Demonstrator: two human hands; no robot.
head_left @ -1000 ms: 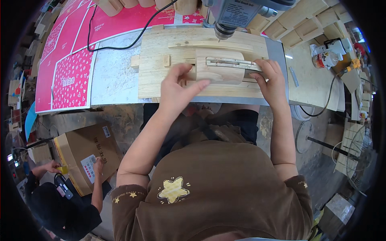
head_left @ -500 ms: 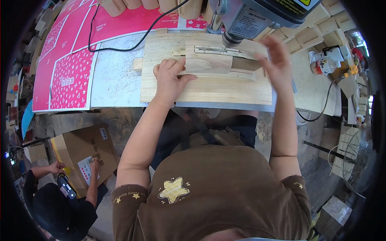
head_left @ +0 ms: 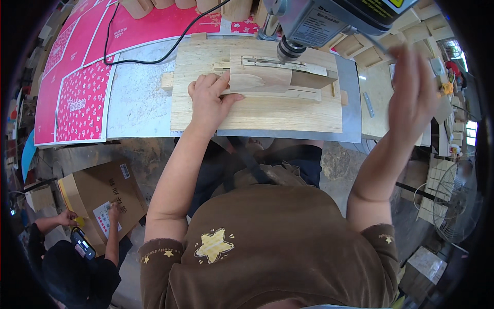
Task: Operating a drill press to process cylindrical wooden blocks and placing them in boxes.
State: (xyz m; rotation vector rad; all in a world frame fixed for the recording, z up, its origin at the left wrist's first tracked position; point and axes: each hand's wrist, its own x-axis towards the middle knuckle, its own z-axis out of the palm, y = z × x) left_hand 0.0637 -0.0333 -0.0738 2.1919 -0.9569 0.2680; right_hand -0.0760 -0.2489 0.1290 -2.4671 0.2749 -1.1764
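Observation:
My left hand (head_left: 208,100) grips the left end of a pale wooden box-like piece (head_left: 260,81), fingers bent at its end and thumb along the near side. The piece lies in a wooden jig (head_left: 257,116) on the bench, against a slotted strip. A hollow or shaded face shows at its right part. Just above the strip hangs the chuck (head_left: 290,50) of a grey bench drill (head_left: 314,23). My right hand (head_left: 413,95) is raised to the right, by the end of the drill's lever (head_left: 373,43). Motion blurs its fingers, so their hold is unclear.
A black cable (head_left: 154,62) crosses the pink patterned sheets (head_left: 77,105) on the left. Wooden boxes (head_left: 414,33) are stacked at the back right. A fan (head_left: 450,206) stands at right. Lower left, another person (head_left: 77,268) handles a cardboard carton (head_left: 105,193).
My right hand has moved from beside the wooden piece's right end up and right to the drill's lever. My left hand stays on the piece. The whole view has shifted slightly.

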